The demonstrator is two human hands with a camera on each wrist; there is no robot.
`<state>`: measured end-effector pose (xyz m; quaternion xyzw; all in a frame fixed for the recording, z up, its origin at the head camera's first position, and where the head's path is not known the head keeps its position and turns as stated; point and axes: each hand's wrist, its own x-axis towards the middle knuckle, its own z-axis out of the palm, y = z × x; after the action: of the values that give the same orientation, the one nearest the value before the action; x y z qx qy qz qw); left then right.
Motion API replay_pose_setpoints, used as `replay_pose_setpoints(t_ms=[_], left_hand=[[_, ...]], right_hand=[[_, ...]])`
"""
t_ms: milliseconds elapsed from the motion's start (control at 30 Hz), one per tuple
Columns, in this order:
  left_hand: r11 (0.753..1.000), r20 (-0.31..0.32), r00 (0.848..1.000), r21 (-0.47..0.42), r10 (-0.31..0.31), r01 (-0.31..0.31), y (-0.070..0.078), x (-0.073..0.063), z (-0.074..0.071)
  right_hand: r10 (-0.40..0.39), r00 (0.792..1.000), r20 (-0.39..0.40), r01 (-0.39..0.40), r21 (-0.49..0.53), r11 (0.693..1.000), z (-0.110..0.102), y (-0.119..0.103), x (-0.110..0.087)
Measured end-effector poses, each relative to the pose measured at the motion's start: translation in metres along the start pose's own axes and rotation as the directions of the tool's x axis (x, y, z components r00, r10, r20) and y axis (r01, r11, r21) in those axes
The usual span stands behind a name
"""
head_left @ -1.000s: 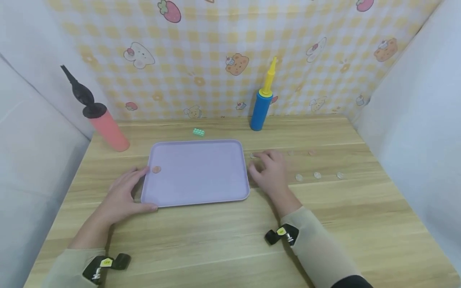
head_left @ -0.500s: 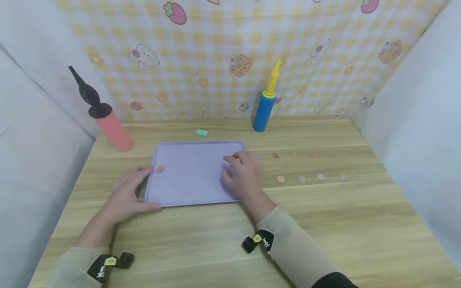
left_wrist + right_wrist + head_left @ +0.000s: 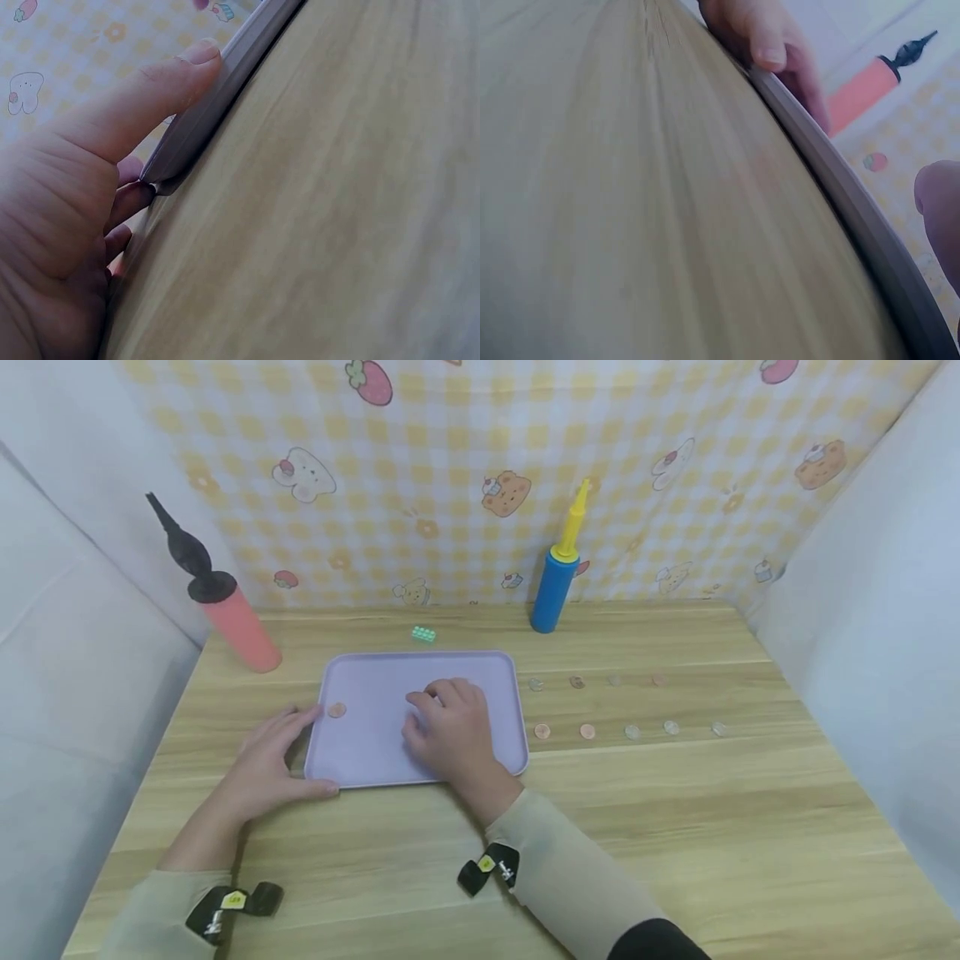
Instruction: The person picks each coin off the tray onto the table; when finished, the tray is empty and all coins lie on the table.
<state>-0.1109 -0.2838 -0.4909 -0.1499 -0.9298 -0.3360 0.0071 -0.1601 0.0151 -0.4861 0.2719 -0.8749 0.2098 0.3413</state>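
Note:
A lilac tray [image 3: 472,668] lies on the wooden table. My left hand [image 3: 262,764] grips its near left corner, the thumb [image 3: 199,56] along the front wall and the other fingers round the left side. One copper-coloured coin [image 3: 337,710] lies inside the tray, close to those fingertips. Over the middle of the tray is my right hand [image 3: 453,731], its fingers loosely bent, thumb and index finger apart, with nothing visible between them. To the right of the tray, coins lie in two rows, among them a silvery coin [image 3: 536,684] and a copper-coloured coin [image 3: 542,731] nearest the rim.
Behind the tray sits a small green toy brick [image 3: 423,634]. A blue and yellow hand pump [image 3: 551,593] stands at the back, and a pink and black hand pump [image 3: 243,631] at the back left. A checked cloth [image 3: 450,443] hangs behind the table [image 3: 675,827].
My right hand has moved left from the silvery coin beside the tray to over the tray's middle, uncovering coins in both rows. The left hand has stayed at its corner.

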Motion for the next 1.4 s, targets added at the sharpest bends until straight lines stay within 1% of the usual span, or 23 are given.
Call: replay_pose_setpoints(t_ms=[200,367,433,467,500,533,567,633,667,700,733,767,800,833,933,1000,1067,1167,1233,1300,1400], left_hand=[[1.000,-0.015,1.000,-0.001,0.026,-0.026,0.000,-0.001,-0.001],[1.000,-0.007,1.000,0.001,0.020,-0.020,0.000,-0.002,-0.002],[1.000,-0.007,1.000,0.001,0.022,-0.022,0.000,-0.002,-0.002],[1.000,-0.008,1.000,0.001,0.024,-0.024,0.000,-0.001,-0.002],[1.000,-0.008,1.000,0.003,0.026,-0.026,0.001,-0.001,-0.002],[1.000,-0.008,1.000,0.005,0.028,-0.028,0.001,0.000,-0.002],[1.000,-0.007,1.000,0.006,0.027,-0.027,0.002,0.000,-0.002],[1.000,-0.003,1.000,0.011,0.021,-0.021,0.003,0.000,-0.003],[1.000,-0.001,1.000,0.012,0.019,-0.018,0.003,0.000,-0.003],[1.000,0.002,1.000,0.013,0.016,-0.016,0.003,0.000,-0.003],[1.000,0.003,1.000,0.015,0.013,-0.013,0.004,0.000,-0.003],[1.000,0.004,1.000,0.016,0.010,-0.010,0.004,0.000,-0.003],[1.000,0.005,1.000,0.016,0.008,-0.008,0.004,-0.001,-0.004],[1.000,0.005,1.000,0.017,0.008,-0.008,0.004,-0.001,-0.004],[1.000,0.004,1.000,0.019,0.006,-0.006,0.004,-0.002,-0.005],[1.000,0.006,1.000,0.017,0.004,-0.004,0.004,-0.002,-0.004],[1.000,0.008,1.000,0.015,0.003,-0.003,0.004,-0.002,-0.004],[1.000,0.005,1.000,0.011,0.004,-0.004,0.004,-0.002,-0.004],[1.000,0.003,1.000,0.006,0.008,-0.008,0.004,-0.002,-0.003],[1.000,0.000,1.000,0.000,0.010,-0.010,0.004,-0.002,-0.003],[1.000,-0.001,1.000,-0.006,0.012,-0.012,0.003,-0.002,-0.003]], right_hand=[[0.013,0.999,0.039,-0.012,-0.017,1.000,0.017,-0.027,0.011],[0.005,0.998,0.064,-0.005,0.005,1.000,0.028,-0.045,0.017],[0.028,0.993,0.115,-0.027,-0.011,1.000,0.031,-0.052,0.018],[0.052,0.984,0.168,-0.048,-0.024,0.999,0.033,-0.055,0.019],[0.080,0.969,0.232,-0.072,-0.045,0.996,0.035,-0.058,0.020],[0.110,0.946,0.304,-0.093,-0.070,0.993,0.037,-0.061,0.020],[0.141,0.914,0.379,-0.113,-0.096,0.989,0.038,-0.063,0.021],[0.194,0.839,0.508,-0.140,-0.144,0.980,0.041,-0.067,0.022],[0.212,0.804,0.555,-0.145,-0.162,0.976,0.042,-0.069,0.022],[0.221,0.778,0.588,-0.145,-0.174,0.974,0.043,-0.070,0.022],[0.225,0.762,0.607,-0.144,-0.179,0.973,0.044,-0.071,0.023],[0.227,0.754,0.616,-0.144,-0.182,0.973,0.044,-0.072,0.023],[0.227,0.750,0.621,-0.144,-0.182,0.973,0.043,-0.072,0.023],[0.225,0.751,0.621,-0.143,-0.180,0.973,0.043,-0.073,0.024],[0.218,0.759,0.613,-0.148,-0.165,0.975,0.042,-0.073,0.024],[0.214,0.759,0.615,-0.146,-0.159,0.976,0.042,-0.073,0.023],[0.205,0.754,0.624,-0.131,-0.163,0.978,0.041,-0.073,0.023],[0.198,0.741,0.642,-0.111,-0.174,0.978,0.040,-0.073,0.023],[0.201,0.740,0.642,-0.117,-0.171,0.978,0.039,-0.074,0.022],[0.209,0.749,0.629,-0.138,-0.160,0.977,0.040,-0.074,0.022],[0.222,0.770,0.599,-0.185,-0.123,0.975,0.041,-0.073,0.022]])
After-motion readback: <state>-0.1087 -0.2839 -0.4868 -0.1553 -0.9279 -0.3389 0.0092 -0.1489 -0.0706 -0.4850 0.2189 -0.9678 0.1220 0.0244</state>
